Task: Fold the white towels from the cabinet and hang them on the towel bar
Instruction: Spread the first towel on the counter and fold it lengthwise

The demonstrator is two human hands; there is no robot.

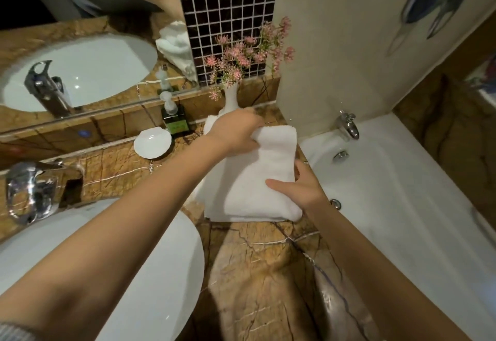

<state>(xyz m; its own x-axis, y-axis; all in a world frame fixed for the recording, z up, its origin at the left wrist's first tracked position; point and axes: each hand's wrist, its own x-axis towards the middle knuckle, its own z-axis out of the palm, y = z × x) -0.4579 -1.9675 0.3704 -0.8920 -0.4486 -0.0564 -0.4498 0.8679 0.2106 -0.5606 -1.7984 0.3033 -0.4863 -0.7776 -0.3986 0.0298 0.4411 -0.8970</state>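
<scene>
A white towel [255, 177], folded into a thick rectangle, lies on the brown marble counter [257, 268] between the sink and the bathtub. My left hand [236, 131] grips the towel's far left corner, fingers curled round the top layer. My right hand [298, 187] holds the towel's right edge, thumb laid across the top and fingers wrapped at the side. More white cloth shows beneath the folded part at its left edge. No towel bar or cabinet is in view.
A white vase with pink flowers [230, 99] stands just behind the towel. A soap bottle [174, 118] and a white dish [152, 142] sit left of it. The sink [112, 273] with its tap [29, 190] is at left, the bathtub [397, 187] at right.
</scene>
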